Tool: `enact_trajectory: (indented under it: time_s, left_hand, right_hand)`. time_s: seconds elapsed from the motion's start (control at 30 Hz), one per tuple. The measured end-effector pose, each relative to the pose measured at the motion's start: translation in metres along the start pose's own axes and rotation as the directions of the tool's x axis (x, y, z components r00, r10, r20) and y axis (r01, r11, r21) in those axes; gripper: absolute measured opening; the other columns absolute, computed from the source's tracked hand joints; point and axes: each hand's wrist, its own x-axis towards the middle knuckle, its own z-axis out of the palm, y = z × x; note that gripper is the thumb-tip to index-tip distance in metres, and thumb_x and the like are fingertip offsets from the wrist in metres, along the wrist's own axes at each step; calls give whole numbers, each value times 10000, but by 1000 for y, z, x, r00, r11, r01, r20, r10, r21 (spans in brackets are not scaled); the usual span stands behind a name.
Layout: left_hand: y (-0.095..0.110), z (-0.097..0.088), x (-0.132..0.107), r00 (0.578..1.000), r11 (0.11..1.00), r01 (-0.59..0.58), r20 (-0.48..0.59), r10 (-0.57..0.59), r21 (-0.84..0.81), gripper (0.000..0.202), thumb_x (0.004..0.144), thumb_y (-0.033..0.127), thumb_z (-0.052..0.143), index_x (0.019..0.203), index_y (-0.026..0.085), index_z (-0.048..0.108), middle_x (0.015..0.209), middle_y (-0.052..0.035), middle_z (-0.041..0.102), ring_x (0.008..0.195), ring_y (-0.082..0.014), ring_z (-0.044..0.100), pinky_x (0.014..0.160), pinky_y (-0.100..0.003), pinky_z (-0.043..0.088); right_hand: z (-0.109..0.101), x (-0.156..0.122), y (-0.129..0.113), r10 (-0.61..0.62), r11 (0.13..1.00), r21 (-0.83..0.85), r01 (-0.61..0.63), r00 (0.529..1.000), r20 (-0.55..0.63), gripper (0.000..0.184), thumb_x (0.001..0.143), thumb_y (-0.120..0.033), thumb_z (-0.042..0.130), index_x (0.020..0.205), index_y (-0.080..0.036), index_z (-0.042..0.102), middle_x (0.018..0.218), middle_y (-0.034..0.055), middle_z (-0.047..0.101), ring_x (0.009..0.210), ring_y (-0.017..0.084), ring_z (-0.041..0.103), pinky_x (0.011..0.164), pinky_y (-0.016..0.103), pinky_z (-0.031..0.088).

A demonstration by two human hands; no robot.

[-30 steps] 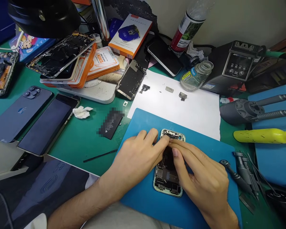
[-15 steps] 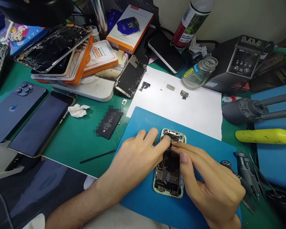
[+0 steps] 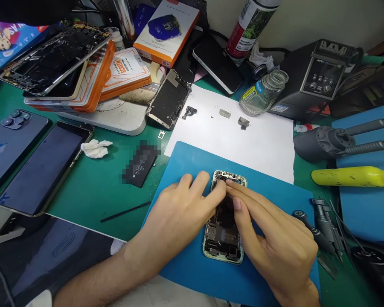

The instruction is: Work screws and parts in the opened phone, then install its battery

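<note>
An opened phone (image 3: 225, 232) with a pale green frame lies face up on the blue mat (image 3: 179, 160), its inner parts showing. Over its upper left part is my left hand (image 3: 184, 204), index finger bent down inside the frame and thumb hidden. From the right, my right hand (image 3: 272, 238) reaches over the phone's edge, fingers pressed together and thumb close below them. The fingertips of both hands meet near the top of the phone. Whatever small part lies between them is covered.
White paper (image 3: 269, 147) behind the mat carries a camera module (image 3: 189, 111) and small metal plates (image 3: 224, 113). A black battery (image 3: 141, 166) and a thin black stick (image 3: 125, 212) lie left. Screwdrivers (image 3: 328, 226) lie right; a glass jar (image 3: 259, 96) stands behind.
The view has shifted slightly, so everything sits a little further left. Both hands stay at the top of the phone, the right fingers marginally closer to the left index finger.
</note>
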Motion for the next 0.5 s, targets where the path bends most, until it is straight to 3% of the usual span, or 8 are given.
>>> enact_trajectory:
  time_s: [0.17, 0.27, 0.37, 0.5]
  left_hand:
    - [-2, -1, 0, 1000, 1000, -11, -22, 11, -12, 308, 1085, 110, 593, 1357, 220, 686, 968, -14, 635, 754, -202, 611, 530, -320, 446]
    - [-2, -1, 0, 1000, 1000, -11, -6, 11, -15, 312, 1083, 122, 604, 1363, 227, 693, 976, -17, 644, 769, -209, 624, 540, -325, 459]
    - [-2, -1, -1, 1000, 1000, -13, -5, 13, -2, 324, 1096, 133, 580, 1385, 229, 693, 992, -24, 657, 760, -206, 625, 528, -323, 443]
    - [-1, -1, -3, 1000, 1000, -15, -22, 15, 27, 324, 1112, 138, 556, 1394, 231, 686, 993, -29, 663, 738, -195, 614, 516, -321, 398]
  right_hand:
    - [0, 1, 1, 59, 996, -60, -60, 998, -21, 332, 1030, -62, 755, 1329, -207, 749, 1235, 35, 821, 1063, 181, 824, 900, 280, 681]
    - [2, 2, 3, 117, 984, -135, -119, 993, -23, 361, 1022, -114, 799, 1372, -184, 740, 1177, 56, 799, 945, 155, 798, 747, 275, 620]
    - [5, 3, 4, 108, 977, -187, -105, 994, 9, 248, 1041, -175, 796, 1288, -188, 772, 1092, 40, 764, 826, 121, 742, 612, 282, 510]
    - [11, 4, 3, 84, 978, -193, -83, 996, -1, 102, 1060, -157, 762, 1159, -180, 757, 1041, 14, 760, 806, 102, 721, 644, 266, 496]
